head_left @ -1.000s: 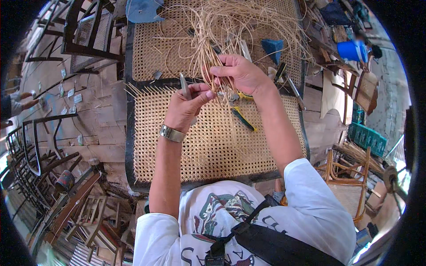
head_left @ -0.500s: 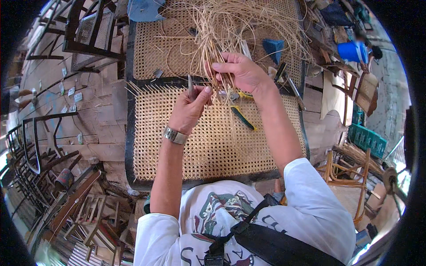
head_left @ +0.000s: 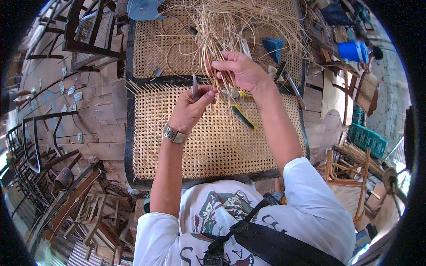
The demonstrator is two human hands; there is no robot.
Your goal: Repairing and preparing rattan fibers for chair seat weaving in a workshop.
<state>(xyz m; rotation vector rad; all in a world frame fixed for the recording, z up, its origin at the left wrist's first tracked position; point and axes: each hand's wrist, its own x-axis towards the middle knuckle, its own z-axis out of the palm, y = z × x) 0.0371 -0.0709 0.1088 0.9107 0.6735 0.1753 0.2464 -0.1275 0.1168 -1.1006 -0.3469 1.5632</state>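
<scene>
My right hand [head_left: 246, 73] is closed around the lower end of a bundle of pale cane strands [head_left: 235, 26], whose loose ends spread away at the far side. In my left hand [head_left: 187, 113] a pointed grey metal tool [head_left: 195, 88] sticks upward; its handle is hidden in my grip. The left thumb and forefinger meet at the strand ends just below my right hand. Beneath both hands lies a framed woven cane panel [head_left: 208, 146], with cut cane ends poking out along its far left edge. Pliers with green-and-yellow handles [head_left: 243, 117] rest on the weave.
A blue wedge-shaped block [head_left: 273, 48] and a long metal-shafted tool [head_left: 295, 91] lie right of the strands. Blue cloth [head_left: 145, 9] sits at the far left corner. Dark chair frames [head_left: 91, 35] crowd the left; a rattan chair [head_left: 348, 186] and green crate [head_left: 367, 139] stand right.
My left hand has shifted slightly right, its thumb and finger coming to the strand ends; the metal tool has turned more upright. My right hand has barely moved.
</scene>
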